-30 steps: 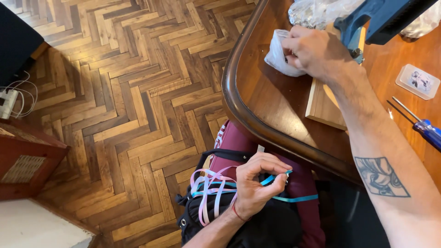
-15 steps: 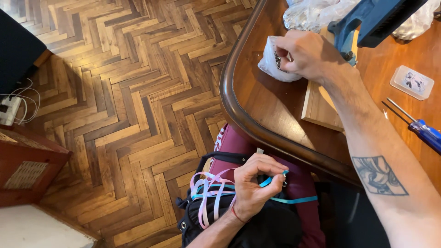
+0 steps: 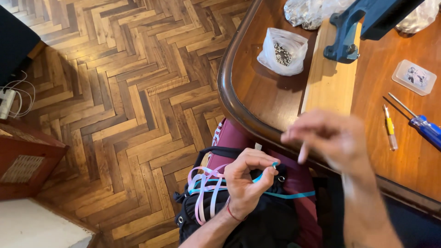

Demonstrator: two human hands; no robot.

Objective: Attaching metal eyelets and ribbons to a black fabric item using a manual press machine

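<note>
Teal ribbon [image 3: 280, 194] pinched in L hand [image 3: 245, 183] fingers; R hand [image 3: 333, 138] blurred, grip unclear.

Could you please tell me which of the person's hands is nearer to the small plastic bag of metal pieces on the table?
Right. The right hand hovers blurred at the table edge, below the bag; the left hand is lower, in the lap, pinching a teal ribbon.

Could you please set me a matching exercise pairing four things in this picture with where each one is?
Things:
1. plastic bag of small metal pieces
2. blue-handled screwdriver
3. teal ribbon
4. wooden board

Places:
A. pinched in the left hand
B. near the table's curved edge
C. at the right edge of the table
D. under the blue press

Pairs: 1-B, 2-C, 3-A, 4-D
</note>
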